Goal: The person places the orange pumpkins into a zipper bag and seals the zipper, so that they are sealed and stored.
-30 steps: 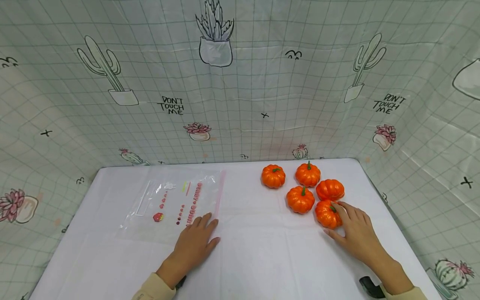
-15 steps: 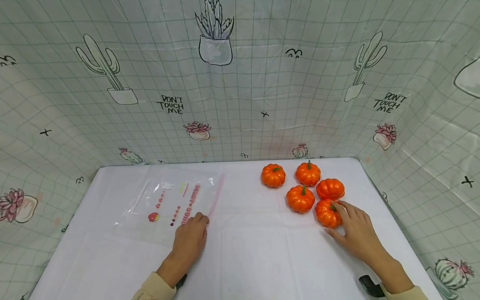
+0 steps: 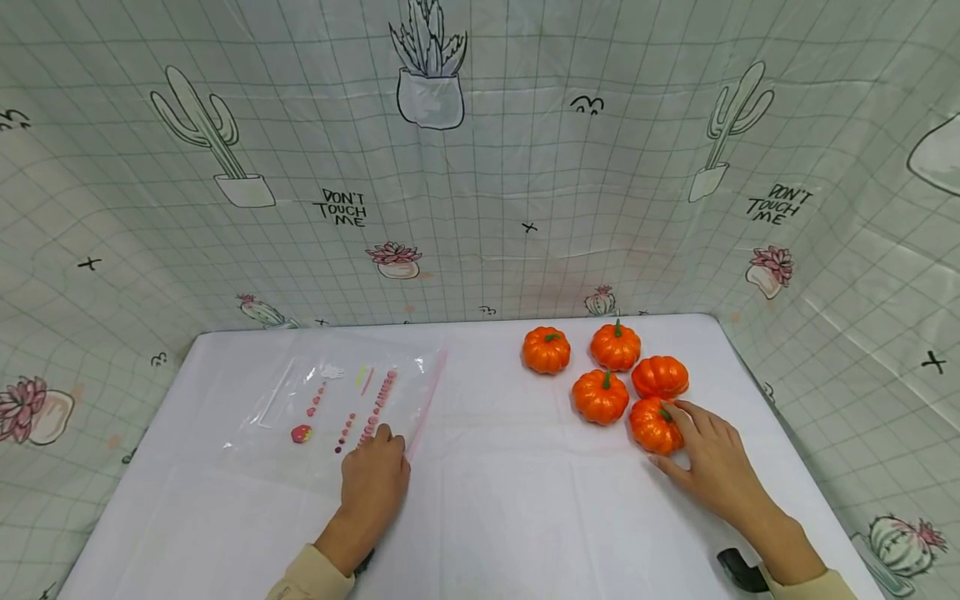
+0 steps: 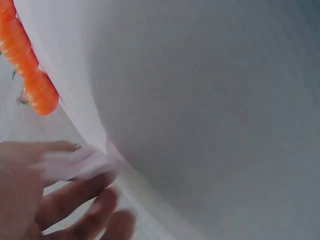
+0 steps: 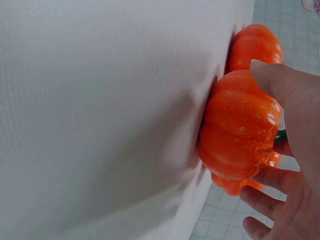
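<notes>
A clear plastic zip bag [image 3: 416, 392] with a pink edge lies flat at the left of the white table. Inside it are rows of small red and pink pieces and a larger red and yellow piece [image 3: 302, 434]. My left hand [image 3: 375, 481] pinches the bag's near right corner; whitish film [image 4: 75, 165] shows between thumb and fingers, blurred in the left wrist view. Over on the right, my right hand [image 3: 712, 458] loosely holds the nearest orange pumpkin [image 3: 654, 427], thumb at its front and fingers by its green stem. That pumpkin [image 5: 240, 127] sits on the table.
Several other glossy orange pumpkins stand behind it: one at the back left [image 3: 546, 350], one at the back [image 3: 616, 346], one lying tilted [image 3: 660, 378] and one in the middle [image 3: 601, 397]. A cactus-print cloth [image 3: 480, 167] walls the table's back and sides.
My left hand has gone from outstretched fingers to a curled pinch at the bag's corner, drawing back slightly left. The bag and its contents have shifted left and turned a little. The right hand stays put.
</notes>
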The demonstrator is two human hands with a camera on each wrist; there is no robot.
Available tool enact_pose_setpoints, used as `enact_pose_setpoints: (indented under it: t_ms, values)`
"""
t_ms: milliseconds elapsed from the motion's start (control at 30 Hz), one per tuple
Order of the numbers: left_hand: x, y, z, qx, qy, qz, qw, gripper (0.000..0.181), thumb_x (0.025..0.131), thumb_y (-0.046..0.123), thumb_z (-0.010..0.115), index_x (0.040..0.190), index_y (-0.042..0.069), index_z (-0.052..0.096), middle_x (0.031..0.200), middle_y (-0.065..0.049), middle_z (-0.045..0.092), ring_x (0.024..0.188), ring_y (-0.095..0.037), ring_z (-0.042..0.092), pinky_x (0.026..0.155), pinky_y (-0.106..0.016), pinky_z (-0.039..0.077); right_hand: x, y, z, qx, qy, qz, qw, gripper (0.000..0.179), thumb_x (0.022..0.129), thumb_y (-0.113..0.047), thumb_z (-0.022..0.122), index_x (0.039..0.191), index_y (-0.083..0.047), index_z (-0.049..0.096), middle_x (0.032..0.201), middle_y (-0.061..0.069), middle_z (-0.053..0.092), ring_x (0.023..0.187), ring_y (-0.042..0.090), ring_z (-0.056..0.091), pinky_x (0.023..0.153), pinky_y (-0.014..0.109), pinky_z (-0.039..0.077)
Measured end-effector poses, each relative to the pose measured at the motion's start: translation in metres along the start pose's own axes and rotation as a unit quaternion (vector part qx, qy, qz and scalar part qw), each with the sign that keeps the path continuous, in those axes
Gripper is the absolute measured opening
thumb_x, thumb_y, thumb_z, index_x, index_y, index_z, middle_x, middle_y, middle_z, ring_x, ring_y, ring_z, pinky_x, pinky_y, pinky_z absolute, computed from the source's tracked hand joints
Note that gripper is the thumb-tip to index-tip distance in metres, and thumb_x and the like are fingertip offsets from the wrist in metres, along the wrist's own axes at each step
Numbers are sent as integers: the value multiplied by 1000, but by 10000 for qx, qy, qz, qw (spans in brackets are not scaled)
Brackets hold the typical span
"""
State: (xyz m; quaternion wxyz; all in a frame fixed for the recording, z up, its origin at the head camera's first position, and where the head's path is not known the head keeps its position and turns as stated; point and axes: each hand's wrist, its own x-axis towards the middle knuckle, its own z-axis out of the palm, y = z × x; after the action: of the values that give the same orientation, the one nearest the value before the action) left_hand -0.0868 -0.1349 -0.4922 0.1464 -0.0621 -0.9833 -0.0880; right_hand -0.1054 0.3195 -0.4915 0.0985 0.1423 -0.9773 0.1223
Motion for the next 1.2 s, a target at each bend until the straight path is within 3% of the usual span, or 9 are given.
enact_pose_setpoints:
  t_ms: [100, 200, 300, 400, 800, 1200]
  values:
    - [2, -2, 0, 278, 620, 237, 9974, 9, 78, 1, 81, 77, 1, 72, 79, -11, 59, 73, -32, 63, 63, -45, 50, 0, 1, 0, 27, 78, -50, 10000, 83, 76, -25, 94, 142, 4, 54, 139, 30, 52, 125, 54, 48, 104, 74, 35]
    - [4, -5, 1, 376, 1340, 411, 9894, 9, 75, 0, 80, 75, 1, 71, 79, -12, 59, 73, -32, 61, 64, -44, 46, 1, 1, 1, 52, 107, -69, 9999, 83, 75, -24, 94, 141, 5, 54, 139, 30, 52, 125, 54, 48, 103, 74, 35]
    - [7, -8, 2, 271, 1952, 483, 9792, 7, 73, -1, 79, 75, 0, 72, 80, -12, 61, 71, -32, 61, 62, -43, 46, 1, 2, 1, 66, 104, -58, 9999, 84, 75, -25, 95, 141, 5, 53, 138, 30, 52, 124, 54, 48, 103, 75, 35]
    - [8, -11, 3, 54, 2323, 458, 9716, 7, 71, -1, 79, 75, 1, 73, 82, -12, 63, 71, -32, 62, 61, -44, 46, 3, 2, 2, 120, 153, -81, 9998, 84, 74, -24, 96, 140, 6, 54, 134, 30, 53, 123, 52, 49, 102, 74, 37]
    - [8, -12, 3, -948, 2479, 103, 9641, 12, 72, -3, 80, 71, 4, 70, 85, -10, 63, 78, -30, 62, 66, -46, 45, 8, -1, 6, 395, 106, -52, 9992, 85, 73, -22, 97, 137, 7, 52, 136, 30, 57, 124, 52, 53, 101, 72, 40]
    - [10, -8, 2, -1084, 2471, 36, 9629, 12, 71, -3, 79, 71, 4, 69, 87, -10, 64, 76, -30, 60, 66, -44, 42, 11, -27, -5, 406, 4, -77, 9991, 86, 70, -27, 98, 137, 6, 57, 136, 28, 58, 125, 51, 52, 103, 72, 39]
